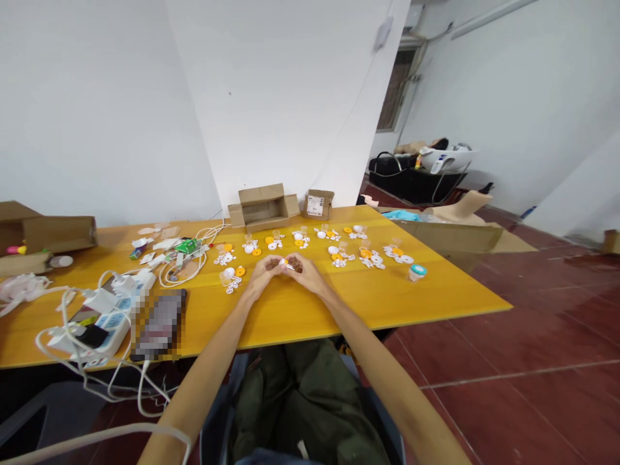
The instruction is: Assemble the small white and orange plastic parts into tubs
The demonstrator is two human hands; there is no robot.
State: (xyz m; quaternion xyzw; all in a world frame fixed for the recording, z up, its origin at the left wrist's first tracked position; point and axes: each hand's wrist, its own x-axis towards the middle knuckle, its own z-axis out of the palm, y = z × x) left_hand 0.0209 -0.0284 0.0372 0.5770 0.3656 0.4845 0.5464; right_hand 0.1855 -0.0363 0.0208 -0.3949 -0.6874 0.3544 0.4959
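Small white piece is held above the surface, midway between left hand and right hand, neither nearer, fingers of the 2 clamped on it from opposite sides, long axis too small to be told, yellow wheel left of left hand.

I can't read any word or number from where I sit. The small cardboard box near the wall has a white label with dark print, too small for me to make out. The phone to my left is blurred into blocks, so I can read nothing there.
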